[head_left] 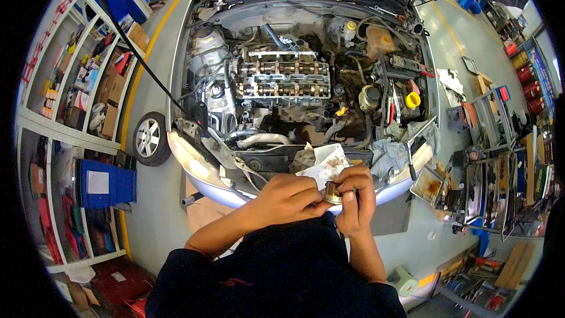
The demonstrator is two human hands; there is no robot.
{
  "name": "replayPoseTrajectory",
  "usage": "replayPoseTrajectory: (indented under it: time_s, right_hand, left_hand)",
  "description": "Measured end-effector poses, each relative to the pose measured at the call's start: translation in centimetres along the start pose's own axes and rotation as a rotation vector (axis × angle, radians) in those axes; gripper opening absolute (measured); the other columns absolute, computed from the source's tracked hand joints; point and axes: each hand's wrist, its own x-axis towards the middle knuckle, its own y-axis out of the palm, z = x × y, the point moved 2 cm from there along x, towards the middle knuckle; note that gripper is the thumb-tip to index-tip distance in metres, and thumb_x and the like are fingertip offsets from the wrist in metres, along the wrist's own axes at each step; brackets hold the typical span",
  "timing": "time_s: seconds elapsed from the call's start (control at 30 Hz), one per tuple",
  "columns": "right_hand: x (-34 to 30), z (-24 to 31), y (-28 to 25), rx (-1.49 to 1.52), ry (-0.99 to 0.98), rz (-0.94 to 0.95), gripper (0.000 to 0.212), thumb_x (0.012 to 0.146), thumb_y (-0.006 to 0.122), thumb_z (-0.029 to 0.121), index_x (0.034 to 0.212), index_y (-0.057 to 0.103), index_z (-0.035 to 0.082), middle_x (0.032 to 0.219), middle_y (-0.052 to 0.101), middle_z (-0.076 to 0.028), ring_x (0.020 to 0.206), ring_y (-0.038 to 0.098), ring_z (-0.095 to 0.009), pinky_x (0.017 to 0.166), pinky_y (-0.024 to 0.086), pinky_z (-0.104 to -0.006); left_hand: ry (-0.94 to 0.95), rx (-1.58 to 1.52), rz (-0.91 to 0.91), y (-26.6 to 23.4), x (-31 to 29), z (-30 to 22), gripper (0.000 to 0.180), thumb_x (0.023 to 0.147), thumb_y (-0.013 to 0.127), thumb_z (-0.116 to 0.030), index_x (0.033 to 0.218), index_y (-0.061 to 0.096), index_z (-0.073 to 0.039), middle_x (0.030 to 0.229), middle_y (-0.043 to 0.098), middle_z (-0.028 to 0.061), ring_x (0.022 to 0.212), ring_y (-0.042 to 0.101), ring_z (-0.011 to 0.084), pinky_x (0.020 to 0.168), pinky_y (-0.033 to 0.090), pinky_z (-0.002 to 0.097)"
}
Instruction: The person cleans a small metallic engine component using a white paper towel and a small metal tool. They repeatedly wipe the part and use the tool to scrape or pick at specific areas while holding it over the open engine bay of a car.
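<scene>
My right hand (357, 199) pinches a small round brass-coloured metal part (333, 192) between thumb and fingers, in front of the car's nose. Its exact kind is too small to tell. My left hand (287, 196) is closed, its fingertips pressed together at the part's left edge; whatever they grip is hidden. Just beyond the hands, a stained white paper sheet (329, 165) lies on the front edge of the engine bay. Farther in, the engine (282, 79) stands uncovered, with its two camshafts exposed.
A grey-blue rag (389, 156) and a long-handled wrench (411, 156) lie at the front right corner. A yellow cap (413, 100) and pliers (392, 109) rest inside the bay. Shelves (70, 135) and a wheel (150, 139) stand left; a stained tray (428, 187) sits right.
</scene>
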Motion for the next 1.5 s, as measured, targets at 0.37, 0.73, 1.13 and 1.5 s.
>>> replayPoseTrajectory:
  time_s: [0.37,0.73,1.13,1.5]
  right_hand:
    - [-0.9,-0.8,-0.1,-0.246,-0.127,0.175,0.013,0.093,0.063,0.006,0.106,0.062,0.007,0.106,0.067,-0.014,0.095,0.059,-0.033,0.087,0.048,-0.0449]
    - [-1.9,-2.3,0.1,-0.341,-0.313,0.368,0.021,0.09,0.069,0.008,0.11,0.066,0.007,0.115,0.065,-0.012,0.094,0.058,-0.034,0.084,0.048,-0.0473]
    - [-1.9,-2.3,0.7,-0.328,-0.334,0.373,0.021,0.087,0.072,0.005,0.108,0.069,0.004,0.111,0.068,-0.013,0.087,0.063,-0.033,0.077,0.052,-0.0458]
    - [-2.1,-2.3,0.9,-0.304,-0.302,0.331,0.011,0.094,0.066,0.007,0.104,0.067,0.004,0.109,0.067,-0.014,0.092,0.061,-0.033,0.084,0.051,-0.046]
  left_hand:
    - [-1.015,-1.286,0.152,2.5,-2.1,1.5,0.015,0.099,0.073,-0.014,0.097,0.063,-0.004,0.076,0.053,-0.0015,0.062,0.046,0.0089,0.054,0.036,0.027]
    - [-1.284,-1.617,0.012,5.3,-4.8,2.3,0.006,0.093,0.056,-0.01,0.087,0.055,-0.01,0.067,0.039,-0.005,0.053,0.031,0.0055,0.046,0.024,0.0241]
    - [-1.241,-1.264,0.136,3.6,-4.0,3.1,0.015,0.095,0.058,-0.007,0.081,0.059,-0.004,0.06,0.042,-0.0017,0.048,0.034,0.0083,0.044,0.025,0.0277]
    - [-1.196,-1.07,0.242,2.3,-2.7,3.6,0.012,0.095,0.063,-0.008,0.087,0.066,0.001,0.06,0.048,-0.0012,0.049,0.041,0.0082,0.044,0.031,0.0278]
